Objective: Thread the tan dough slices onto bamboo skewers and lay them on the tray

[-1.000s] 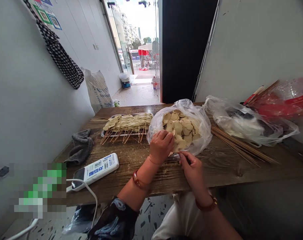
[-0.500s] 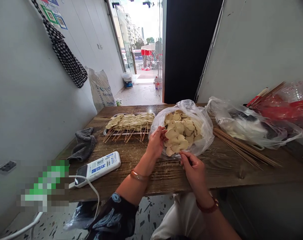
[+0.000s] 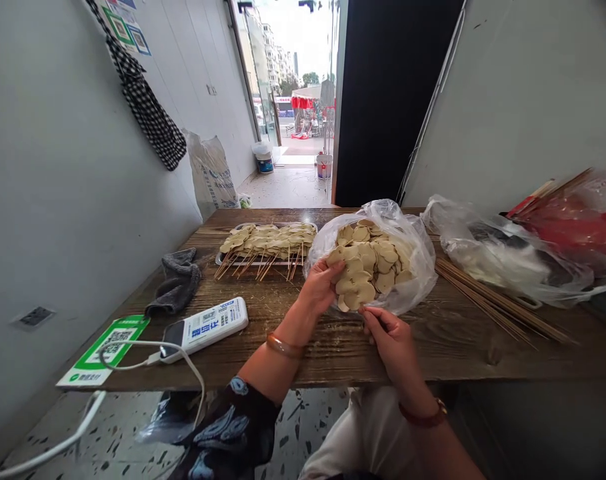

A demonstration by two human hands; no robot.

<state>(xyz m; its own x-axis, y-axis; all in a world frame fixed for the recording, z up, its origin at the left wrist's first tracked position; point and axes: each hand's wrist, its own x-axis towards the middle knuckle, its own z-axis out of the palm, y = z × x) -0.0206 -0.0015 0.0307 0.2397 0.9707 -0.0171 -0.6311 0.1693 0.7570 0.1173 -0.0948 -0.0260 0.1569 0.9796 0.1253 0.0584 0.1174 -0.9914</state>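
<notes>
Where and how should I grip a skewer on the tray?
Probably best to pinch one of the bare sticks from the near side, just short of its tip: the sticks jut toward the person, while flat, overlapping slices cover most of the rest. They sit in bunches, so a neighbour could shift.

In the left hand [image 3: 321, 288], thin pale round slices [image 3: 355, 290] look matt; beyond it, the rounded clear plastic bag [image 3: 415, 293] is glossy, crinkled; below the right hand [image 3: 391, 339], the long brown wooden table [image 3: 453, 360] looks rough-grained.
</notes>
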